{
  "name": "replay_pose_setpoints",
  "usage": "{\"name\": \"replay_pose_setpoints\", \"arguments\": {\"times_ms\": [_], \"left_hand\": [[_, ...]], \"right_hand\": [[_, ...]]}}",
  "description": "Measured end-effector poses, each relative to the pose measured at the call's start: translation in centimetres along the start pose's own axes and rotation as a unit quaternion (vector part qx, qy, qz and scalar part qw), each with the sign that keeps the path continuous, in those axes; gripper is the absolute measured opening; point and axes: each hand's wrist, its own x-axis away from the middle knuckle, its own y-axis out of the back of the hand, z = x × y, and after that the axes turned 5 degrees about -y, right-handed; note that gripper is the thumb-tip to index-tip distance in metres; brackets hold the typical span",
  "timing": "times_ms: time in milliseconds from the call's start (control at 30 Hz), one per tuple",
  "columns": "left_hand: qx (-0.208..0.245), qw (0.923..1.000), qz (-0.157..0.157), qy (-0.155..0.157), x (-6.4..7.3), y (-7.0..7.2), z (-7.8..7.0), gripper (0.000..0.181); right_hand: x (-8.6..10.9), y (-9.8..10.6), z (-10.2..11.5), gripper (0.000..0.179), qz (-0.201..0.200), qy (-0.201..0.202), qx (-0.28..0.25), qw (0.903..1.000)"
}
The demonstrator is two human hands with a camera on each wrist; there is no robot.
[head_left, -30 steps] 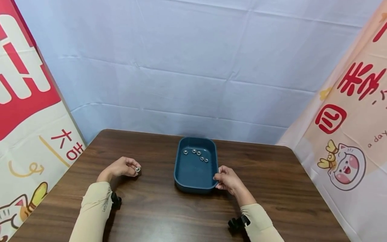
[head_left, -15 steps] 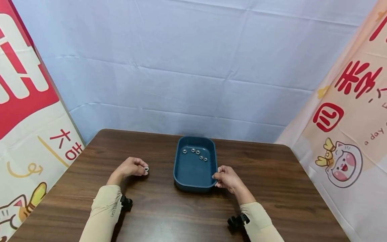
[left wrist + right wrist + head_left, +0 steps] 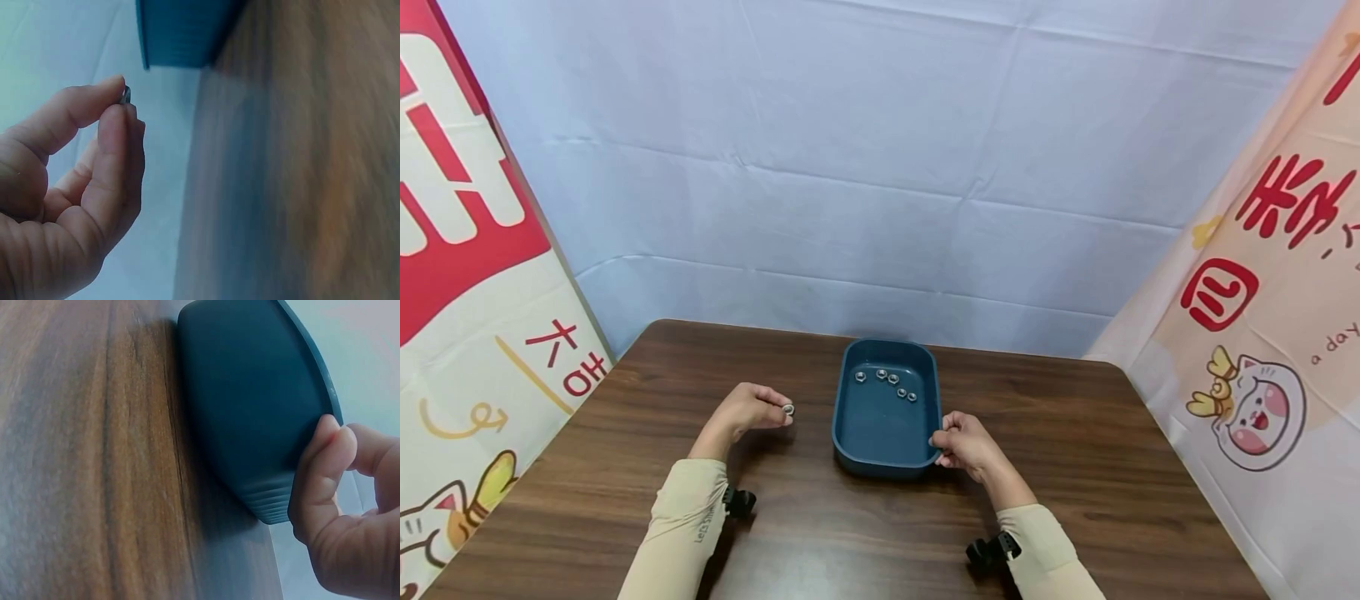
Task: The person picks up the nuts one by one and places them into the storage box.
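Observation:
Between thumb and fingertips my left hand (image 3: 751, 410) pinches a small metal nut (image 3: 788, 409), held above the table to the left of the tray. In the left wrist view only a sliver of that nut (image 3: 126, 95) shows at the fingertips. A dark blue rectangular tray (image 3: 883, 437) stands on the table, with several metal nuts (image 3: 892, 379) lying in its far half. My right hand (image 3: 967, 447) grips the tray's right rim near the front corner. The right wrist view shows the thumb and fingers pinching the tray's edge (image 3: 315, 359).
The brown wood-grain table (image 3: 820, 533) extends on all sides of the tray. Its far edge meets a pale hanging cloth (image 3: 850, 208). Printed banners (image 3: 1247, 333) hang at the left and right.
My left hand has moved right toward the tray, carrying the nut. The right hand keeps its grip on the rim, and the tray and the nuts inside stay put.

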Motion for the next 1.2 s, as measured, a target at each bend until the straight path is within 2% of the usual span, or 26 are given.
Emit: {"name": "replay_pose_setpoints", "arguments": {"times_ms": [267,633,833,1033,1200], "left_hand": [[0.009,0.9997,0.018,-0.012,-0.5,-2.4,-1.7,0.021],[0.018,0.9998,0.007,-0.005,-1.7,-5.4,-3.9,0.018],[0.014,0.9998,0.018,-0.001,-2.4,-6.6,-4.7,0.021],[0.018,0.9995,0.025,0.006,-3.1,-7.6,-5.5,0.019],[0.022,0.9992,0.028,0.016,-3.9,-8.2,-6.2,0.019]], "right_hand": [[0.1,-0.1,0.2,0.019,0.004,0.001,-0.006,1.0000],[0.2,-0.2,0.2,0.018,0.003,0.005,-0.002,1.0000],[0.1,-0.1,0.1,0.018,0.009,0.001,-0.005,0.9999],[0.9,-0.4,0.8,0.017,0.008,0.003,-0.001,1.0000],[0.1,0.0,0.2,0.017,0.003,0.001,-0.002,1.0000]]}}
